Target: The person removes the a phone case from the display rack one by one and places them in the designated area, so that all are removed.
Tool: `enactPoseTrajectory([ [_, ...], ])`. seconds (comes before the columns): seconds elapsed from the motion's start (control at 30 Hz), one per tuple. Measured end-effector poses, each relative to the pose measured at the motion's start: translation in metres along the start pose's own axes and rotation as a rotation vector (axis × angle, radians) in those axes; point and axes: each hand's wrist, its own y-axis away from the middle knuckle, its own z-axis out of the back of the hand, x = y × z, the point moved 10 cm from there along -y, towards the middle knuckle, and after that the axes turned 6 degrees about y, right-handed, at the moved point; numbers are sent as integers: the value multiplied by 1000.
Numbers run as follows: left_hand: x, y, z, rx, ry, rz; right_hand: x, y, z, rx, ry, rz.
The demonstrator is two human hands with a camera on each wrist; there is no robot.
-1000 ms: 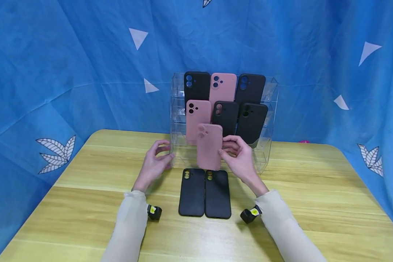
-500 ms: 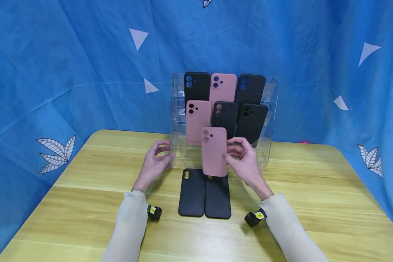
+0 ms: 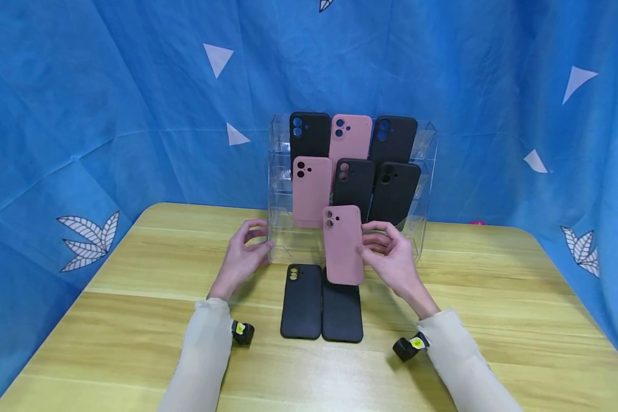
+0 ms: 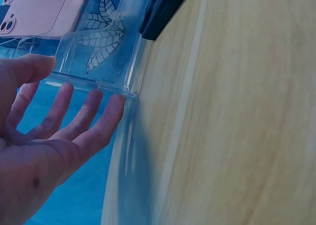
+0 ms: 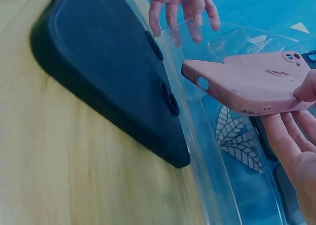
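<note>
In the head view my right hand (image 3: 391, 254) pinches a pink phone case (image 3: 343, 246) by its right edge, thumb in front and fingers behind. The case hangs upright, cutouts up, before the clear acrylic rack (image 3: 301, 243), overlapping the top of a black phone case (image 3: 342, 315) on the table. A second black phone case (image 3: 301, 303) lies beside that one. At the rack's lower left side my left hand (image 3: 242, 257) touches the wall with spread fingertips; in the left wrist view its thumb (image 4: 37, 67) is near the rack's edge. The right wrist view shows the held case's (image 5: 247, 84) bottom edge.
Pink (image 3: 312, 189) and black phone cases (image 3: 395, 191) stand in the rack's upper two tiers, three per row. A blue cloth (image 3: 134, 103) hangs behind the wooden table (image 3: 494, 315). Small black cameras (image 3: 405, 348) sit at both wrists.
My right hand has drawn the pink phone case down and to the right, away from the rack and over the top of the right black case. The left hand has stayed put.
</note>
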Motion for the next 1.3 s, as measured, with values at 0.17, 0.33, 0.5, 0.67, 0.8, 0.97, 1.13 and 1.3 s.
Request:
enactPoseTrajectory([
  [0.17,1,-1,0,-1,-2,5,-4,3,4,18,2,-22],
  [0.33,1,-1,0,-1,-3,8,-9,8,9,40,2,-64],
  [0.5,0,0,0,2,1,6,-11,13,15,42,4,-86],
  [0.67,1,-1,-1,2,4,7,-12,17,22,36,20,-96],
  [0.8,2,-1,-1,6,11,8,-12,21,26,29,18,-99],
  [0.97,1,0,-1,9,12,4,-9,26,32,27,-2,-102],
  [1.13,2,-1,0,9,10,6,-8,30,39,32,3,-93],
  [1.3,2,-1,1,6,9,11,-10,34,44,62,23,-77],
])
